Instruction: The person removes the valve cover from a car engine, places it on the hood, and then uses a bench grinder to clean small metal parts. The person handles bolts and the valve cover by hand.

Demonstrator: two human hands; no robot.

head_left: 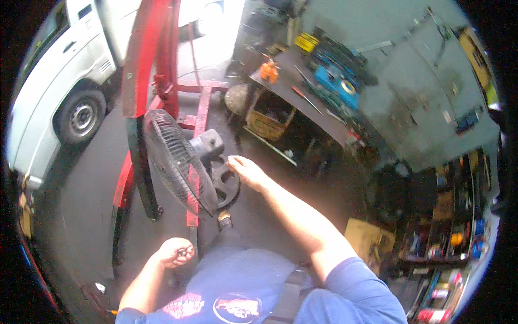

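Note:
A black fan with a round wire cage stands beside a red steel frame, its motor housing and black base at its right. My right hand reaches to the base's upper part, just below the motor, fingers pinched; what they grip, if anything, is too small to make out. Low in front of me, my left hand is closed around a small dark metallic piece.
A white vehicle is at the left. A workbench at back right holds a blue toolbox, an orange tool and hand tools. Cluttered shelves line the right, near cardboard.

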